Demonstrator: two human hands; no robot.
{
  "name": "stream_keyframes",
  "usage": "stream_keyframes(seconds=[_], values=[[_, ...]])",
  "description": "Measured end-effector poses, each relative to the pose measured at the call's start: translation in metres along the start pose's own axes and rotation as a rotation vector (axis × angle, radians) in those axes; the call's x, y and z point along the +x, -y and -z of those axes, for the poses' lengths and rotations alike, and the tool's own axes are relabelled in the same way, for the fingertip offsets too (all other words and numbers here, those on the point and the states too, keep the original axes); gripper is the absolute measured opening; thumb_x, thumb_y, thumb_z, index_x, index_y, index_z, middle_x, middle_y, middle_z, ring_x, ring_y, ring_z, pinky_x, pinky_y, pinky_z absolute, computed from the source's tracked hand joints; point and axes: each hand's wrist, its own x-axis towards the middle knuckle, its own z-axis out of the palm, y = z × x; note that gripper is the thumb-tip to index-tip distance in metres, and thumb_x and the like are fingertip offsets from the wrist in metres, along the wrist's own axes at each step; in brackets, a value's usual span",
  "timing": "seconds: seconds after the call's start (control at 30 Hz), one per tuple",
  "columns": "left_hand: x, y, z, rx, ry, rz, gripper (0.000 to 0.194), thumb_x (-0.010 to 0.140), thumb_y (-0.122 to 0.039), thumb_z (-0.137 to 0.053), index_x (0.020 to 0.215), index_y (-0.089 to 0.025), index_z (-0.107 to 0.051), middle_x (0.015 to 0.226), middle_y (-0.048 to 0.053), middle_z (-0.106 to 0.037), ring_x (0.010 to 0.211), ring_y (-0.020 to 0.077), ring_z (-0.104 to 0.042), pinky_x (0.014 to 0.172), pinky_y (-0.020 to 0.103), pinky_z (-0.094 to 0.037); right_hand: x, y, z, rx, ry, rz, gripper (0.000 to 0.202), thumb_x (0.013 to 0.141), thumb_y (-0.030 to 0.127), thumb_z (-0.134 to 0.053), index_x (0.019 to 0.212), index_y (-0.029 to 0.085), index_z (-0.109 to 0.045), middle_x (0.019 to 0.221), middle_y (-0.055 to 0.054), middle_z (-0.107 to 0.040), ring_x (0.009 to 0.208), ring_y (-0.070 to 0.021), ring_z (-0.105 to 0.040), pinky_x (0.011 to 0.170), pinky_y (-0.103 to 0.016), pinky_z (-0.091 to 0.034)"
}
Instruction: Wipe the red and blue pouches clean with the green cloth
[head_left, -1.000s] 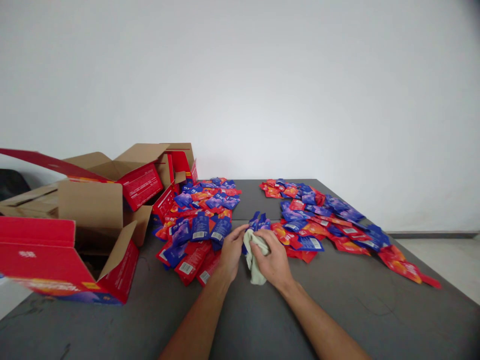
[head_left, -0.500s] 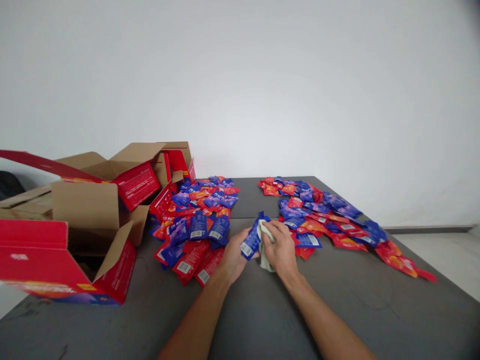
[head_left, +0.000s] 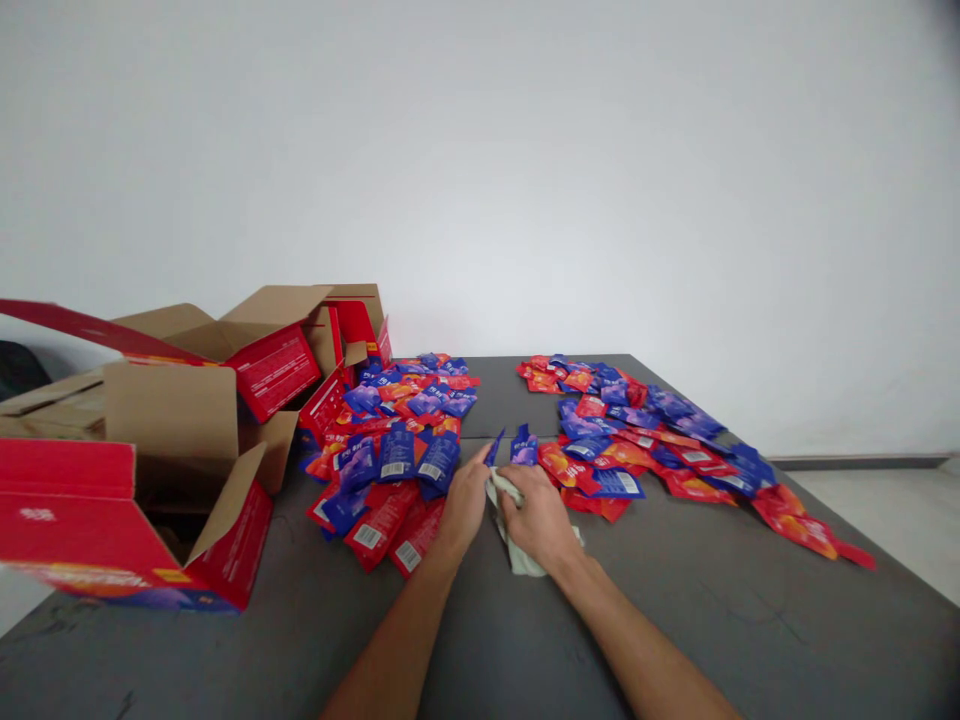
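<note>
My left hand [head_left: 465, 502] is closed on a blue snack packet [head_left: 496, 447], turned nearly edge-on so only its upper end shows. Pressed up beside it, my right hand [head_left: 540, 515] grips a pale, crumpled cloth [head_left: 526, 563] that hangs down below the fingers. Just beyond the right hand lies another blue packet [head_left: 523, 446]. To the left, close to my left hand, is a pile of red and blue packets [head_left: 396, 452], several with barcodes facing up. A second spread of such packets [head_left: 622, 455] begins right of my right hand.
Opened red cardboard boxes stand on the left, the nearest box [head_left: 187, 560] with its flaps up. Loose packets [head_left: 806, 525] trail along the right side of the grey table [head_left: 675, 620]. A white wall [head_left: 480, 180] rises behind.
My left hand has turned the blue packet from face-up to nearly edge-on. My right hand, with the cloth, has shifted left and slightly nearer me.
</note>
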Motion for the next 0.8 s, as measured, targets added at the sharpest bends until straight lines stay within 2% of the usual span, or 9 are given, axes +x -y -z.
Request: stream_keyframes(seconds=[0.1,0.17,0.23,0.37,0.5,0.57,0.67,0.73,0.8], values=[[0.002,0.004,0.005,0.405,-0.083,-0.177,0.054,0.08,-0.021,-0.059,0.134,-0.02,-0.059,0.142,0.012,-0.056,0.137,0.0298,-0.044,0.118,0.045,-0.026,0.001,-0.015,-0.001,-0.125,-0.03,-0.111,0.045,0.082,0.016,-0.056,0.127,0.013,-0.06,0.129,-0.017,-0.063,0.119,-0.0307,-0.056,0.103,-0.045,-0.044],[0.003,0.01,0.01,0.637,-0.129,-0.262,0.059,0.08,-0.019,-0.061,0.138,-0.019,-0.054,0.15,0.015,-0.045,0.142,0.0325,-0.037,0.119,0.048,-0.024,0.001,-0.024,-0.003,-0.192,-0.021,-0.153,0.047,0.082,0.017,-0.057,0.129,0.009,-0.058,0.133,-0.022,-0.059,0.124,-0.0332,-0.054,0.104,-0.048,-0.042],[0.005,0.016,0.016,0.831,-0.154,-0.291,0.052,0.082,-0.016,-0.058,0.134,-0.017,-0.058,0.153,0.016,-0.041,0.143,0.0344,-0.033,0.118,0.05,-0.024,0.0,-0.028,-0.005,-0.241,0.02,-0.167,0.039,0.083,0.019,-0.057,0.121,0.01,-0.063,0.129,-0.022,-0.061,0.12,-0.0336,-0.056,0.102,-0.048,-0.043],[0.006,0.024,0.024,1.072,-0.156,-0.288,0.036,0.082,-0.011,-0.054,0.113,-0.017,-0.071,0.142,0.017,-0.052,0.144,0.0382,-0.027,0.116,0.055,-0.023,-0.001,-0.024,-0.005,-0.301,0.115,-0.09,0.027,0.083,0.018,-0.056,0.108,0.015,-0.068,0.117,-0.018,-0.068,0.111,-0.0315,-0.061,0.101,-0.046,-0.042],[0.006,0.021,0.019,1.084,-0.136,-0.296,0.038,0.081,-0.005,-0.049,0.106,-0.018,-0.074,0.134,0.017,-0.059,0.145,0.0377,-0.025,0.116,0.058,-0.02,-0.001,-0.017,-0.001,-0.269,0.183,0.013,0.026,0.083,0.015,-0.055,0.106,0.019,-0.068,0.109,-0.012,-0.072,0.107,-0.027,-0.063,0.104,-0.043,-0.039],[0.007,0.02,0.013,0.998,-0.034,-0.323,0.042,0.079,-0.002,-0.047,0.106,-0.02,-0.074,0.13,0.015,-0.062,0.14,0.0334,-0.036,0.115,0.052,-0.025,-0.002,-0.016,0.001,-0.248,0.207,0.032,0.025,0.083,0.014,-0.055,0.102,0.021,-0.068,0.106,-0.009,-0.072,0.103,-0.0259,-0.063,0.101,-0.041,-0.041],[0.007,0.021,0.004,0.808,0.146,-0.331,0.038,0.083,-0.006,-0.047,0.104,-0.023,-0.073,0.111,0.012,-0.07,0.116,0.0278,-0.058,0.107,0.043,-0.037,-0.002,-0.016,0.004,-0.22,0.227,0.018,0.021,0.079,0.013,-0.057,0.095,0.021,-0.069,0.099,-0.008,-0.073,0.098,-0.026,-0.062,0.093,-0.038,-0.045],[0.007,0.024,0.0,0.745,0.134,-0.285,0.033,0.086,-0.011,-0.048,0.107,-0.023,-0.071,0.106,0.013,-0.071,0.107,0.028,-0.062,0.103,0.042,-0.038,-0.002,-0.016,0.005,-0.199,0.239,-0.001,0.018,0.078,0.012,-0.058,0.09,0.022,-0.068,0.096,-0.008,-0.072,0.095,-0.0257,-0.061,0.089,-0.036,-0.046],[0.006,0.028,-0.002,0.75,0.057,-0.225,0.034,0.086,-0.015,-0.051,0.116,-0.02,-0.067,0.115,0.017,-0.069,0.112,0.0309,-0.061,0.104,0.044,-0.036,-0.002,-0.016,0.006,-0.182,0.253,-0.003,0.018,0.077,0.011,-0.058,0.088,0.022,-0.068,0.096,-0.007,-0.072,0.094,-0.0245,-0.061,0.089,-0.035,-0.046]])
